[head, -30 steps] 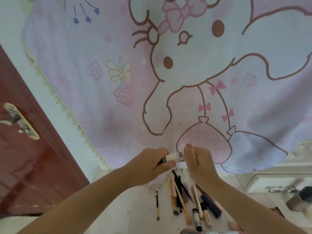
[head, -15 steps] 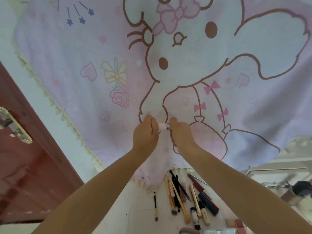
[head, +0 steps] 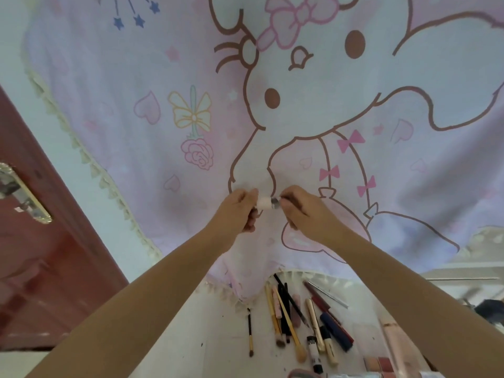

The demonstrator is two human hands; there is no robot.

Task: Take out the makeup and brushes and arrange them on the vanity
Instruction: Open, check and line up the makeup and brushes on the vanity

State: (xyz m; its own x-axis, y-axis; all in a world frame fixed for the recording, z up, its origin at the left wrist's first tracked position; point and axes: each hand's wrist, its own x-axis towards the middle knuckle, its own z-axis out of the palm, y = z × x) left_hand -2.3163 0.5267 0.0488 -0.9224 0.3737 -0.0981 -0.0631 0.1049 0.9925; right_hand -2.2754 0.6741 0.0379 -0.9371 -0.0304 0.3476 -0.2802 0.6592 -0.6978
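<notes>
Both arms reach forward in front of a cartoon-print cloth. My left hand [head: 241, 210] grips the white body of a small makeup tube [head: 264, 202]. My right hand [head: 302, 210] pinches the tube's dark end, a cap or applicator with a thin dark stem. On the white vanity top [head: 212, 336] below lie several makeup brushes [head: 283, 317] and pens in a rough row, with one thin brush [head: 249, 332] apart at the left. A dark blue tube [head: 335, 332] and cream tubes [head: 315, 326] lie to the right.
A pink and lilac cloth with a rabbit drawing [head: 272, 118] hangs behind the vanity, its fringe touching the brush tips. A red-brown door with a metal handle [head: 24, 195] stands at the left. A pink bottle [head: 395, 342] and a palette [head: 377, 362] sit at the lower right.
Both hands rose from just above the brushes up in front of the cloth, holding the tube. The right hand now pulls the dark end slightly away from the white body.
</notes>
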